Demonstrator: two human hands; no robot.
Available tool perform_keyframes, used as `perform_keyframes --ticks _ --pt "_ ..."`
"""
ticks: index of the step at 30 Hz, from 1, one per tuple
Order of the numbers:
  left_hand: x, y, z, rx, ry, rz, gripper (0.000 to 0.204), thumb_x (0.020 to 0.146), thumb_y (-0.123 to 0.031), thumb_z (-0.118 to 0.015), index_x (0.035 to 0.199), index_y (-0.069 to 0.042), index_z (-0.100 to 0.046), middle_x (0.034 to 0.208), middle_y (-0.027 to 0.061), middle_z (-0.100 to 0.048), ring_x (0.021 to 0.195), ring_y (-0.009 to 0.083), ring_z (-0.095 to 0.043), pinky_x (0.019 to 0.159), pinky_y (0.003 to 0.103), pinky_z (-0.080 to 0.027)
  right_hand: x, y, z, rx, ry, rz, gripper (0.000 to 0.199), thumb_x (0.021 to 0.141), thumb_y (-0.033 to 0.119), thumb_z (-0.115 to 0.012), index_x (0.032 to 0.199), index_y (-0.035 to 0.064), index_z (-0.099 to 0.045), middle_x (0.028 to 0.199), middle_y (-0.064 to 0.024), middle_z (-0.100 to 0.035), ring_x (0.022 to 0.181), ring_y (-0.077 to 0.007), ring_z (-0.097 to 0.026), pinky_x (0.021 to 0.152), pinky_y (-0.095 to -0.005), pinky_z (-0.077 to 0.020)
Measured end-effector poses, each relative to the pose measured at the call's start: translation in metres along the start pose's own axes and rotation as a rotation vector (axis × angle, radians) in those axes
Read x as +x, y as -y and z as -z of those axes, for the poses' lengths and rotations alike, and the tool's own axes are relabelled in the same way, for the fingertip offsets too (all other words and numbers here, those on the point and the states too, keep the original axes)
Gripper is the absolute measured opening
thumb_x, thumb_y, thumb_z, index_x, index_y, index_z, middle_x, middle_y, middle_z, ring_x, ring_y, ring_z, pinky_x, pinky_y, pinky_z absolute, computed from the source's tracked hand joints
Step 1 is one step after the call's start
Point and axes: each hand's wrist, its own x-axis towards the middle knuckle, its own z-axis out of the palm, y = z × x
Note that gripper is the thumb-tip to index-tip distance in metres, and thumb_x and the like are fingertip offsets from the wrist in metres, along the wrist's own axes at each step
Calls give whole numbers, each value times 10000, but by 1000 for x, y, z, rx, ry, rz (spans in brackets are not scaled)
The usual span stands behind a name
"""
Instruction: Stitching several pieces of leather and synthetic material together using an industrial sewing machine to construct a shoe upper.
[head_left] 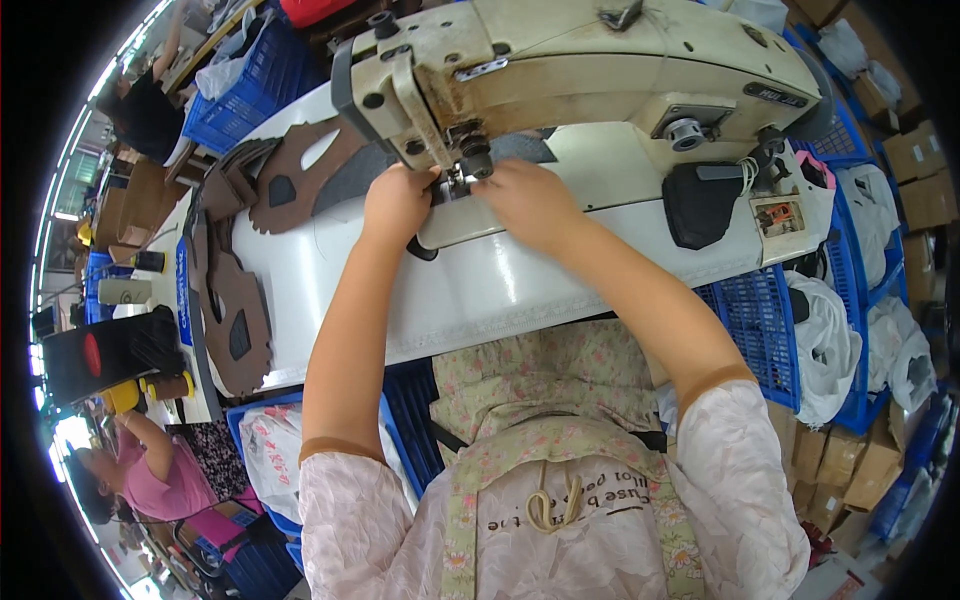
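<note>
Now my left hand [397, 200] and right hand [528, 200] press flat on dark fabric [424, 248] under the cream industrial sewing machine [580, 70], fingers spread narrowly, gripping nothing.

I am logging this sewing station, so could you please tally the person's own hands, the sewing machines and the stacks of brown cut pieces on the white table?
Hands: 2, the left hand and right hand, both at the needle
Sewing machine: 1
Stacks of brown cut pieces: 2, far stack, near stack
Total: 5
</note>
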Motion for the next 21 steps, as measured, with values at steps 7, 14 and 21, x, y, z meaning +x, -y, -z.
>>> perform_keyframes --ticks 7,14,21 --pt "-10 18 -1 -50 -70 -18 254 764 -76 -632 977 -135 -758 804 187 -661 790 363 -646 710 443 -512 -17 -28 218 -432 -494 -29 103 828 84 -649 899 68 -721 1096 -78 -683 1069 -254 -598 917 -374 -466" --pt "3 4 -2 -36 -34 -16 302 727 -63 -623 987 -141 -756 875 184 -676 838 360 -650 759 432 -521 -75 -246 315 -396 -449 -898 561 955 505 -491 1253 43 -601 1209 -265 -611 1167 -413 -554 992 -431 -414" --pt "-12 11 8 30 41 85 315 758 -71 -628 1031 -165 -755 899 183 -686 851 361 -649 772 432 -519 -108 -214 265 -315 -619 -860 599 943 533 -523 1143 -23 -614 1118 -260 -634 1092 -377 -592 948 -380 -438"
